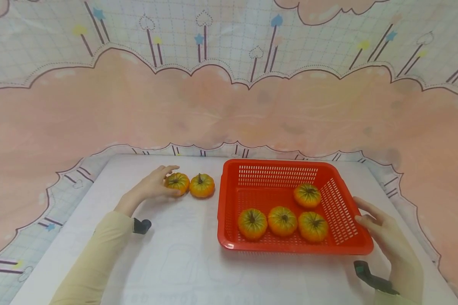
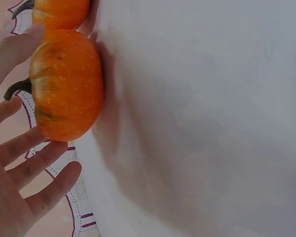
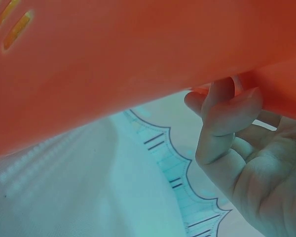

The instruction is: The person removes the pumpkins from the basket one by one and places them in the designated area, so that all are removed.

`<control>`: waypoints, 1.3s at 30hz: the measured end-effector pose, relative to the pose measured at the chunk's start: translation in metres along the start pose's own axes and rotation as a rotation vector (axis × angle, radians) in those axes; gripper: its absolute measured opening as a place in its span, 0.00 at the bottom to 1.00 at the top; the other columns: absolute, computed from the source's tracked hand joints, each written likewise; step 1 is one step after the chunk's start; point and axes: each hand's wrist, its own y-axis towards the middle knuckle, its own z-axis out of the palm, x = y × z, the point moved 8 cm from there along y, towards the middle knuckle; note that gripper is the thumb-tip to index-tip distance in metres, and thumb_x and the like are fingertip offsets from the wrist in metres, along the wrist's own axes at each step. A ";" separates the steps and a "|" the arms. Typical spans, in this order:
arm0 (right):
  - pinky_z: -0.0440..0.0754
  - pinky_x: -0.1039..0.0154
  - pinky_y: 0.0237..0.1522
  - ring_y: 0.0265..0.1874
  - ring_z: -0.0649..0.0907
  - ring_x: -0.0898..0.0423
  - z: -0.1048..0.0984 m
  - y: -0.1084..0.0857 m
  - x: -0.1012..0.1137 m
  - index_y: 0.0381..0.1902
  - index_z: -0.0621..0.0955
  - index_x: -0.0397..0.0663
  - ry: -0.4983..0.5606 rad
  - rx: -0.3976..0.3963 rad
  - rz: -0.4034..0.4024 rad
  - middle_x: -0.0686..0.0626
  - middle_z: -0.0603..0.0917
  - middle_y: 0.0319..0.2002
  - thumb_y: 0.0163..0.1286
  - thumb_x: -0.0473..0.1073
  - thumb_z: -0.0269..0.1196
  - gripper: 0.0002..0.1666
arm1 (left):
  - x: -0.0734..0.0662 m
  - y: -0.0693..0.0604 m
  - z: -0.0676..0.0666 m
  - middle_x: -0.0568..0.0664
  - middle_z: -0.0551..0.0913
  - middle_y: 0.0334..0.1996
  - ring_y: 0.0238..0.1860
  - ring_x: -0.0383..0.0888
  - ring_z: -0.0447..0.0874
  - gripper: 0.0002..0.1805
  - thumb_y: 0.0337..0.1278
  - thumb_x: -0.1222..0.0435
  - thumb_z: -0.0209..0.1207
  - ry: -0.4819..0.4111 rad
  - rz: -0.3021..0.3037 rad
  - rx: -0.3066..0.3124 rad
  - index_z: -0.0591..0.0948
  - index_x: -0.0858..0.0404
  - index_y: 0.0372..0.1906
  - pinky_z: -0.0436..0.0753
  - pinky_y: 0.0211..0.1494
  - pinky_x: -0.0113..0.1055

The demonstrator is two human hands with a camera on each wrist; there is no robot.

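Observation:
My left hand (image 1: 158, 185) reaches around the left one of two small orange pumpkins on the table. In the left wrist view, its fingers are spread beside that pumpkin (image 2: 69, 86), with the thumb at the edge nearest the second pumpkin (image 2: 64, 12). This second pumpkin (image 1: 202, 185) stands just right of the first (image 1: 177, 183). A red basket (image 1: 290, 248) holds several more pumpkins (image 1: 282, 221). My right hand (image 1: 387, 233) grips the basket's right rim; in the right wrist view, the fingers of this hand (image 3: 246, 148) bend around the red rim (image 3: 187, 81).
The white table (image 1: 168, 258) carries the basket on its right half. Behind and beside it hangs a patterned pink and white cloth (image 1: 213, 110). Dark straps with small devices sit on both wrists.

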 end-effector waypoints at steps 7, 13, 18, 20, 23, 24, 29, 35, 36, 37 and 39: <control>0.59 0.24 0.61 0.47 0.69 0.81 0.000 0.000 0.000 0.76 0.51 0.61 0.012 -0.001 -0.012 0.74 0.64 0.63 0.73 0.56 0.52 0.39 | -0.013 0.000 -0.011 0.67 0.70 0.61 0.61 0.63 0.71 0.46 0.48 0.52 0.68 0.023 0.023 -0.011 0.62 0.60 0.71 0.74 0.58 0.62; 0.59 0.25 0.61 0.46 0.70 0.81 -0.001 0.000 0.000 0.77 0.51 0.60 0.010 -0.005 -0.010 0.76 0.65 0.60 0.73 0.56 0.52 0.39 | -0.025 0.003 -0.020 0.66 0.71 0.61 0.60 0.62 0.71 0.44 0.51 0.51 0.67 0.051 0.052 -0.038 0.62 0.59 0.71 0.75 0.58 0.61; 0.60 0.25 0.61 0.47 0.68 0.80 0.000 0.000 -0.002 0.77 0.50 0.63 -0.003 -0.001 0.029 0.65 0.63 0.68 0.72 0.59 0.52 0.41 | -0.032 0.007 -0.026 0.64 0.69 0.63 0.61 0.60 0.70 0.44 0.52 0.52 0.66 0.055 0.060 -0.042 0.61 0.59 0.72 0.75 0.59 0.61; 0.60 0.25 0.61 0.48 0.67 0.79 0.001 0.000 -0.003 0.77 0.49 0.64 -0.009 0.002 0.044 0.61 0.62 0.71 0.72 0.60 0.52 0.41 | -0.036 0.009 -0.028 0.64 0.69 0.63 0.61 0.60 0.70 0.44 0.52 0.52 0.66 0.054 0.065 -0.044 0.61 0.58 0.72 0.75 0.59 0.61; 0.60 0.25 0.61 0.47 0.68 0.79 0.001 0.000 -0.003 0.77 0.49 0.65 -0.015 0.005 0.048 0.58 0.61 0.71 0.71 0.60 0.52 0.42 | -0.044 0.011 -0.031 0.64 0.69 0.63 0.60 0.60 0.72 0.44 0.53 0.51 0.66 0.059 0.080 -0.050 0.61 0.59 0.72 0.75 0.58 0.60; 0.60 0.25 0.61 0.47 0.68 0.80 0.001 0.000 -0.003 0.77 0.49 0.65 -0.015 0.006 0.047 0.60 0.62 0.70 0.71 0.60 0.52 0.42 | -0.046 0.012 -0.032 0.63 0.69 0.62 0.60 0.60 0.72 0.44 0.53 0.51 0.66 0.061 0.081 -0.051 0.61 0.59 0.72 0.76 0.58 0.60; 0.60 0.25 0.61 0.46 0.70 0.79 0.001 0.000 -0.001 0.77 0.50 0.63 -0.001 0.004 0.035 0.74 0.66 0.59 0.71 0.59 0.52 0.41 | -0.058 0.015 -0.036 0.61 0.68 0.63 0.60 0.59 0.73 0.43 0.54 0.51 0.65 0.076 0.094 -0.053 0.61 0.57 0.72 0.76 0.59 0.59; 0.59 0.26 0.62 0.48 0.67 0.77 0.001 0.000 -0.002 0.77 0.50 0.61 -0.001 0.001 0.032 0.71 0.64 0.63 0.72 0.59 0.52 0.41 | -0.071 0.022 -0.039 0.60 0.65 0.68 0.62 0.59 0.71 0.42 0.56 0.49 0.63 0.081 0.106 -0.054 0.61 0.55 0.73 0.74 0.61 0.60; 0.60 0.26 0.61 0.48 0.67 0.77 0.001 0.000 -0.002 0.77 0.51 0.61 -0.002 0.001 0.029 0.69 0.64 0.64 0.72 0.59 0.52 0.41 | -0.073 0.023 -0.039 0.60 0.64 0.69 0.63 0.59 0.71 0.42 0.56 0.49 0.63 0.081 0.106 -0.054 0.61 0.55 0.73 0.73 0.62 0.60; 0.60 0.26 0.61 0.49 0.67 0.76 0.001 0.000 -0.002 0.77 0.51 0.60 -0.002 0.000 0.027 0.66 0.64 0.66 0.72 0.59 0.52 0.41 | -0.075 0.024 -0.040 0.59 0.64 0.70 0.63 0.58 0.71 0.42 0.56 0.48 0.62 0.083 0.105 -0.053 0.61 0.56 0.73 0.73 0.62 0.60; 0.60 0.26 0.62 0.50 0.66 0.75 0.001 0.000 -0.002 0.77 0.50 0.60 -0.005 -0.002 0.029 0.61 0.62 0.69 0.72 0.59 0.52 0.41 | -0.080 0.026 -0.040 0.58 0.63 0.70 0.63 0.58 0.70 0.41 0.57 0.47 0.62 0.092 0.109 -0.055 0.61 0.56 0.72 0.72 0.64 0.59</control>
